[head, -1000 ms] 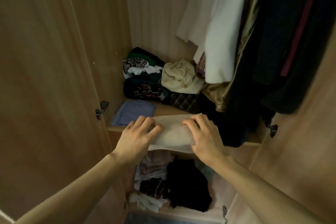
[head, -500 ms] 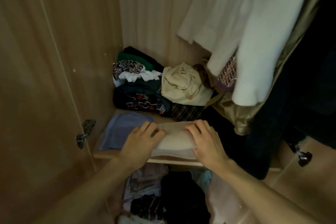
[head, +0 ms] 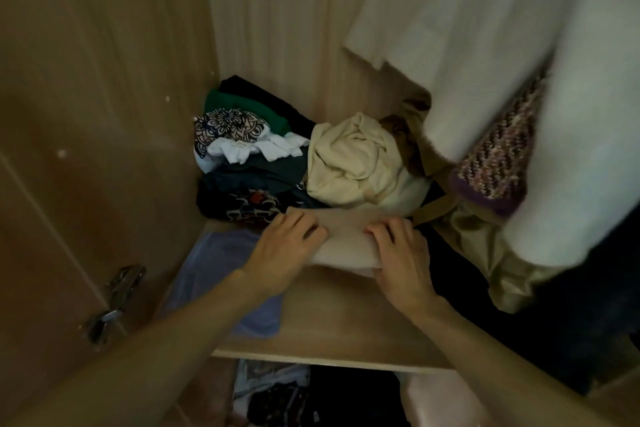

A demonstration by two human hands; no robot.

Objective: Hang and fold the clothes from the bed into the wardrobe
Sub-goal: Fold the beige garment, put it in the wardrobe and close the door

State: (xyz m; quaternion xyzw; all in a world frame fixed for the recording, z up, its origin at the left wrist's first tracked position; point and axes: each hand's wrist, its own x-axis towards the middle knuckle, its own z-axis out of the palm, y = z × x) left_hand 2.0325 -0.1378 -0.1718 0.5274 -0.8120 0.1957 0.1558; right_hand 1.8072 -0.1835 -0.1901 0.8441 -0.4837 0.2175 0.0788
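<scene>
Placing step, I reckon: my left hand [head: 284, 248] and right hand [head: 398, 255] each grip an end of the folded beige garment [head: 343, 236], fingers curled over it, on the shelf [head: 339, 329] right by the clothes pile [head: 256, 163]; next, release cleanly.

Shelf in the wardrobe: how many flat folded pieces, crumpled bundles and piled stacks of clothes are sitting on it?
Flat folded pieces: 2, a beige piece and a lilac piece
Crumpled bundles: 1, the cream bundle
Piled stacks: 1, the mixed stack in the back corner
Total: 4
</scene>
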